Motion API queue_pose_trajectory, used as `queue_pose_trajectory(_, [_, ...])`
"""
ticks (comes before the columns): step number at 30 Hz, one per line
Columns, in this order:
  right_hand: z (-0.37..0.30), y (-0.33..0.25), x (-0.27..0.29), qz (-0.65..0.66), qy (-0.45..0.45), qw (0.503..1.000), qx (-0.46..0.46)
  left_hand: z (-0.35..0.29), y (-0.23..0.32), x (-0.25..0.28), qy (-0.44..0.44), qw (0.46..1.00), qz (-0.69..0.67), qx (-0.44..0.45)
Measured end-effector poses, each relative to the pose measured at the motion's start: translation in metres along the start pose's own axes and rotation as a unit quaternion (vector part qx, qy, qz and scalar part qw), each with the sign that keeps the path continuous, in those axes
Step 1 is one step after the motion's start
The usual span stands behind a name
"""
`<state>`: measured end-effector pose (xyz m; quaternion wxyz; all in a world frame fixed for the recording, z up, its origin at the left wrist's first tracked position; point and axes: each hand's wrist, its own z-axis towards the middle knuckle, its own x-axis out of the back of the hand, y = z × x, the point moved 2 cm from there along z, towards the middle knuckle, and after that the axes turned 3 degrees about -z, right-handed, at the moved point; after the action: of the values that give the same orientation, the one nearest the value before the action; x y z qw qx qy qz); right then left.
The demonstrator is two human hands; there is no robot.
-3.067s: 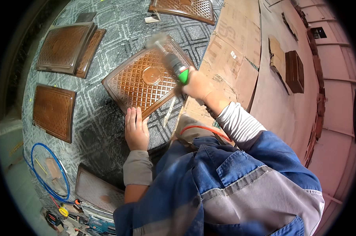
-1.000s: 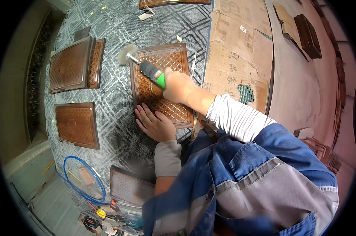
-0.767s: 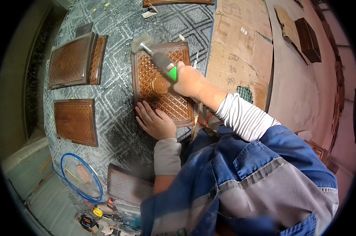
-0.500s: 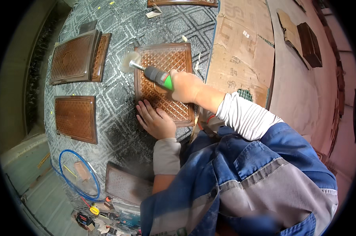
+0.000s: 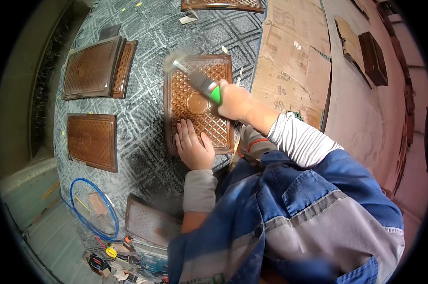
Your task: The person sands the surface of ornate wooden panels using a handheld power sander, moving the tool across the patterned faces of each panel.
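A brown glossy rectangular panel with a raised diamond pattern and a round medallion lies on the patterned grey cloth. My right hand is wrapped round a die grinder with a dark body and a green band. Its round head, smeared by spinning, is at the panel's upper left corner; whether it touches the surface I cannot tell. My left hand lies flat on the panel's lower part, fingers stretched out, holding nothing.
Similar brown panels lie to the left, some overlapping, and a dusty one lies below. A blue hose coils near several tools at lower left. Flattened cardboard covers the right side.
The grinder's head has moved right, from beyond the panel's left edge to its upper left corner. My left hand has shifted right, from the panel's left edge onto its face.
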<state>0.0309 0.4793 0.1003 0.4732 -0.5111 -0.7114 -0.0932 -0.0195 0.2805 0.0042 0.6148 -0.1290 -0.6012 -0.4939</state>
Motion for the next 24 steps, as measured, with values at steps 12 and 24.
queue_pose_trajectory(12, [-0.012, -0.018, -0.007, -0.018, -0.077, 0.995, 0.053, -0.002, -0.001, 0.001, 0.000, 1.000, 0.020, -0.012])
queue_pose_trajectory(24, [-0.028, -0.005, -0.021, -0.001, -0.052, 0.996, 0.067, -0.002, -0.003, 0.000, 0.000, 1.000, -0.015, -0.002])
